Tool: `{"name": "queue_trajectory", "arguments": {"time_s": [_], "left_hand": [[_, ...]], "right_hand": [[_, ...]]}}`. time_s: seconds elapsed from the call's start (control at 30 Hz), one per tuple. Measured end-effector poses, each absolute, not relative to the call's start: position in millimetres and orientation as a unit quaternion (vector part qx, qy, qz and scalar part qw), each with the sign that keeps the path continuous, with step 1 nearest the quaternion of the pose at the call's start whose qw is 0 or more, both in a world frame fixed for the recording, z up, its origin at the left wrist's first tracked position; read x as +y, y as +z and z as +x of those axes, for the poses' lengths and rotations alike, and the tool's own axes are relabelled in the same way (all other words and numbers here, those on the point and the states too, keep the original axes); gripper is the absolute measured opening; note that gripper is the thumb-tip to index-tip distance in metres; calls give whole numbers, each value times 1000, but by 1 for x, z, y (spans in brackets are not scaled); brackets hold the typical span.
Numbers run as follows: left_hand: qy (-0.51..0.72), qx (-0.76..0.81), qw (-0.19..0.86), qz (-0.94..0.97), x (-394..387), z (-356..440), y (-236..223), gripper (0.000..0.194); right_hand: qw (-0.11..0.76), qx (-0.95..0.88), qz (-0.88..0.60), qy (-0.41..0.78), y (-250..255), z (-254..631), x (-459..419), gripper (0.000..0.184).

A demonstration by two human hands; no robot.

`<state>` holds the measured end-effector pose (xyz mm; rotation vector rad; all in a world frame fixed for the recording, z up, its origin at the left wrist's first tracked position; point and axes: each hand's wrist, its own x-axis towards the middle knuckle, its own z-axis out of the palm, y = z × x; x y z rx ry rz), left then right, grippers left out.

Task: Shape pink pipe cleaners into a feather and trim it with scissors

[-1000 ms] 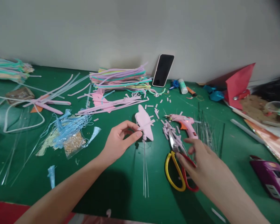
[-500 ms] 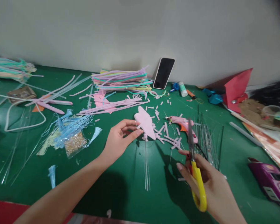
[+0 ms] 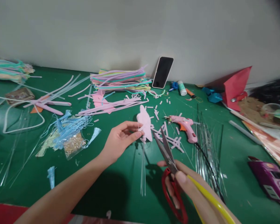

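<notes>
Between the thumb and fingers of my left hand [image 3: 124, 140] is a flat pale pink fuzzy piece [image 3: 144, 123], held upright above the table. Thin clear strands [image 3: 143, 171] hang down from its lower end. My right hand [image 3: 189, 183] grips a pair of scissors [image 3: 170, 160] with one red and one yellow handle. Their blades are parted and point up and left, with the tips close to the right lower side of the pink piece. Short cut pink stems [image 3: 170, 138] lie scattered behind the blades. A pink glue gun [image 3: 184, 124] rests just beyond my right hand.
Bundled pastel pipe cleaners [image 3: 119, 79] and a propped phone [image 3: 162, 72] are along the wall. Blue tassels [image 3: 70, 127] and a bag of gold beads [image 3: 73, 143] lie at left. Thin wires [image 3: 204, 146], a glue-gun cord and a purple power strip [image 3: 270, 180] are at right.
The scissors have swung from pointing upright to pointing left, and their blades have opened. My right hand has turned and brought them near the pink piece, which has rotated slightly.
</notes>
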<state>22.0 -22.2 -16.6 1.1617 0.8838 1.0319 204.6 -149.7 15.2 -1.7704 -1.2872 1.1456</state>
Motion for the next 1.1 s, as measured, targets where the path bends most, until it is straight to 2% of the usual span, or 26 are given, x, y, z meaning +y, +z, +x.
{"name": "queue_trajectory", "arguments": {"time_s": [0.07, 0.13, 0.23, 0.3, 0.43, 0.63, 0.93, 1.1], "left_hand": [[436, 374, 646, 503, -22, 22, -16, 22], [427, 372, 653, 503, -22, 21, -16, 22], [434, 376, 649, 499, -21, 21, -16, 22], [443, 375, 648, 493, -21, 21, -16, 20], [456, 376, 659, 464, -19, 21, -18, 14], [431, 373, 734, 369, -16, 19, -26, 15], [436, 366, 755, 326, -17, 26, -21, 16], [437, 358, 757, 330, -18, 26, -21, 12]], "right_hand": [[329, -520, -683, 393, 15, 207, -150, 37], [319, -612, -675, 261, 11, 220, -145, 26], [301, -696, -649, 63, 9, 243, -137, 29], [288, -713, -637, 57, 11, 250, -135, 29], [266, -695, -647, 168, 8, 238, -138, 27], [233, -761, -605, -6, -18, 228, -133, 31], [203, -787, -580, -49, -28, 230, -123, 31], [179, -778, -583, -155, -31, 227, -125, 30]]}}
